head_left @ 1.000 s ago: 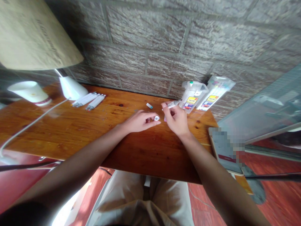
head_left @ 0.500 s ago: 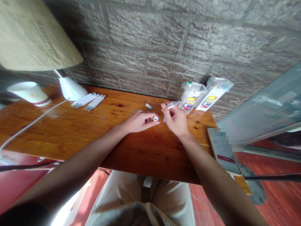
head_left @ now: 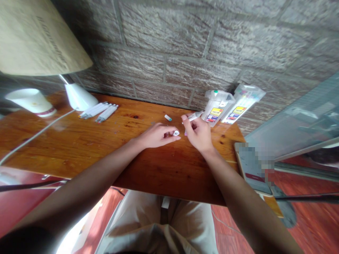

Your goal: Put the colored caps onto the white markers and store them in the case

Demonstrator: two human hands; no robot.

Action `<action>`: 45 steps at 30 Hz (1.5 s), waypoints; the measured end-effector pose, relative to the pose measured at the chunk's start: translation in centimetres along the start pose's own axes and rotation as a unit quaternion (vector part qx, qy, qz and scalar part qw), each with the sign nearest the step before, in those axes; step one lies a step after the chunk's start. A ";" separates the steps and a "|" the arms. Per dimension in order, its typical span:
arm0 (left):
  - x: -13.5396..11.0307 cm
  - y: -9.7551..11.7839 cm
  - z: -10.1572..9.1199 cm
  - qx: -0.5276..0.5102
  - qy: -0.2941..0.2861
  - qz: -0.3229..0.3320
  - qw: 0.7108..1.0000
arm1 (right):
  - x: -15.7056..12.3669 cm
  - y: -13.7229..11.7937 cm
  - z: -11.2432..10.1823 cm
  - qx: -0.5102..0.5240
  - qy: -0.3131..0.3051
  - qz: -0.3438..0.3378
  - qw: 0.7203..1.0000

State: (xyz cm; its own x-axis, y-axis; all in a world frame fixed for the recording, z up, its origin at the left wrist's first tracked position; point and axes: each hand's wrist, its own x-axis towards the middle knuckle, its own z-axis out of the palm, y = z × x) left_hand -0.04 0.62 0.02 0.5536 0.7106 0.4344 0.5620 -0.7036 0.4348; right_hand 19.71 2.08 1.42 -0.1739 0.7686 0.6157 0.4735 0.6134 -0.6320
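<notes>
My left hand (head_left: 160, 135) pinches a small white marker cap (head_left: 176, 133), its hollow end facing right. Across a narrow gap, my right hand (head_left: 198, 133) is closed around a white marker (head_left: 194, 116) that slants up to the right. A bit of pink or purple shows under the right fingers; I cannot make out what it is. Behind the hands, a second cap (head_left: 167, 118), white with a teal end, lies on the wooden table (head_left: 127, 137). Several white markers (head_left: 97, 111) lie in two groups to the left.
Two clear plastic marker cases (head_left: 215, 109) with yellow labels stand at the back right. A lamp (head_left: 79, 97), its cord and a paper cup (head_left: 33, 102) occupy the left. A tablet-like device (head_left: 251, 169) rests at the right edge. The stone wall (head_left: 180, 63) borders the back.
The left hand's cap has turned slightly, its opening now facing more to the right. Both hands keep nearly the same places; the view has shifted a little.
</notes>
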 end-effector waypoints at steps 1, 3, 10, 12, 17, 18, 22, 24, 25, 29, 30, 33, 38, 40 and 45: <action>0.0 0.0 0.0 0.000 0.000 0.001 1.000 | 0.0 0.0 0.0 0.000 0.000 -0.002 1.000; 0.0 0.0 0.0 -0.001 0.001 0.000 1.000 | 0.0 -0.1 0.0 0.000 -0.003 -0.003 1.000; 0.0 0.0 0.0 0.002 -0.003 -0.001 1.000 | 0.0 0.0 0.0 -0.004 -0.007 0.002 1.000; 0.0 0.0 0.0 0.001 -0.005 -0.001 1.000 | 0.0 0.0 0.0 -0.001 -0.005 0.002 1.000; 0.0 -0.1 0.1 0.005 -0.006 0.003 1.000 | 0.0 -0.1 0.0 -0.006 -0.007 -0.005 1.000; 0.0 -0.1 0.0 0.005 -0.006 0.004 1.000 | 0.0 -0.1 0.0 -0.007 -0.007 -0.005 1.000; 0.0 -0.1 0.0 0.001 -0.007 0.007 1.000 | 0.0 -0.2 0.0 -0.011 -0.010 -0.002 1.000; 0.0 -0.1 0.0 0.000 -0.012 0.007 1.000 | 0.0 -0.2 0.1 -0.012 -0.007 -0.009 1.000; 0.1 -0.1 0.0 0.001 -0.015 0.006 1.000 | 0.0 -0.2 0.1 -0.013 -0.006 -0.014 1.000; 0.1 -0.1 0.0 0.003 -0.031 0.001 1.000 | 0.0 -0.3 0.2 -0.008 0.002 -0.028 1.000; 0.1 -0.1 0.0 0.003 -0.035 -0.001 0.999 | -0.1 -0.3 0.2 -0.007 0.003 -0.030 1.000; 0.1 0.0 -0.1 0.001 -0.044 -0.003 0.999 | -0.1 -0.4 0.3 -0.004 0.002 -0.035 0.999; 0.1 -0.1 0.0 -0.001 -0.039 -0.004 0.999 | -0.2 -0.2 0.4 -0.014 -0.016 -0.027 0.999; 0.1 -0.1 0.0 -0.001 -0.038 -0.005 0.999 | -0.3 -0.1 0.4 -0.019 -0.022 -0.024 0.999; 0.1 -0.3 0.1 -0.002 -0.036 -0.004 0.999 | -0.3 -0.1 0.5 -0.022 -0.038 -0.025 0.999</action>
State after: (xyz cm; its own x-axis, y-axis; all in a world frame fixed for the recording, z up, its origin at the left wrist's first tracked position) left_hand -0.07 0.91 -0.17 0.5925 0.7142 0.3725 0.5642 -0.6980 0.4409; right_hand 19.28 1.86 1.07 -0.2637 0.7493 0.6075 0.4994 0.6449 -0.5786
